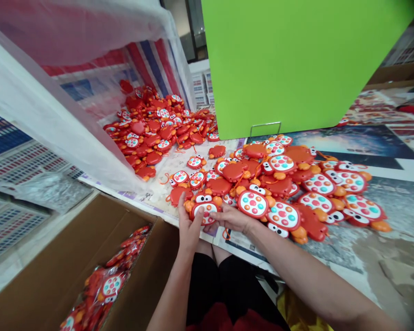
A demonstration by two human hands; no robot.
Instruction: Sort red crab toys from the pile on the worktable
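Between my two hands is a red crab-shaped toy (207,208) with white eyes, orange claws and a white face of coloured buttons. My left hand (189,225) grips its left side, thumb on the button face. My right hand (232,217) holds the right side, its fingers closed near the lower edge. Just beyond my hands lies a heap of the same crab toys (253,203), some face up, others showing plain red backs. An orange cord loop (226,234) hangs below my right hand.
A tall green board (296,59) stands behind the heap. More crab toys (153,133) spill from a white-draped bag at the back left. An open cardboard box (124,216) at lower left contains plastic-wrapped crab toys (112,286). Plastic crates (41,170) stand at far left.
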